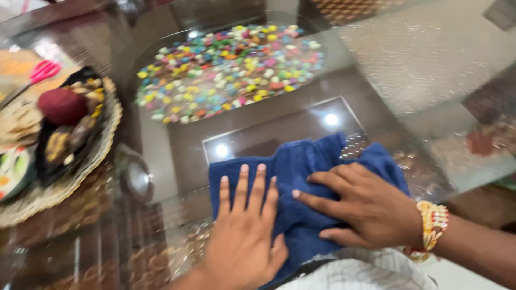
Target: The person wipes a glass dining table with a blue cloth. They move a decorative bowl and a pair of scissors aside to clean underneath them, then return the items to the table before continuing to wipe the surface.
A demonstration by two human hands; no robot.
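Note:
A blue cloth (293, 164) lies flattened on a glass tabletop (430, 64) near its front edge. My left hand (244, 231) rests palm down on the cloth's left part, fingers straight and pointing away from me. My right hand (365, 207) presses flat on the cloth's right part, fingers spread and pointing left. A beaded bracelet (432, 225) sits on my right wrist. Neither hand grips the cloth; both lie on top of it.
Under the glass lies a bed of coloured pebbles (231, 67). At the left stands a woven tray (80, 172) with a dark dish holding a dark red round object (62, 106) and small pieces. Pink-handled scissors (40, 72) lie behind it.

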